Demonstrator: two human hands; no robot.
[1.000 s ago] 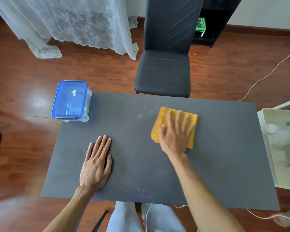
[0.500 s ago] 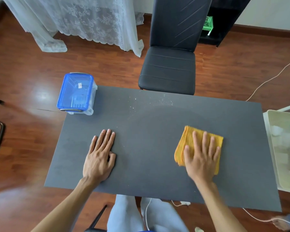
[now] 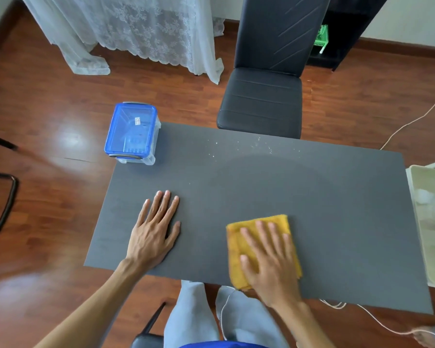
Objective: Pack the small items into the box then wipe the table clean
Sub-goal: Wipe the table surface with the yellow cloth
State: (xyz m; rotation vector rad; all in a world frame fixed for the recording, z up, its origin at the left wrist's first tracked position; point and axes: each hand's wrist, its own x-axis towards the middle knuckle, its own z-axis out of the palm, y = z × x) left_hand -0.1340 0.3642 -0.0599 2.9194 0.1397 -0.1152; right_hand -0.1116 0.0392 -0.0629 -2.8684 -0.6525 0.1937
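A folded yellow cloth lies on the dark grey table near its front edge. My right hand presses flat on the cloth with the fingers spread. Flat on the bare table to the left rests my left hand, fingers apart, holding nothing. A clear box with a blue lid, closed, stands on the table's far left corner. White crumbs speckle the table's far edge.
A black chair stands behind the table. A pale tray with white clutter sits off the right edge. A white cable runs over the wooden floor at the lower right. Lace curtains hang at the back left.
My right hand has swept the cloth from the table's far middle down to the right, then back left along the front edge. The left hand has stayed flat in place.
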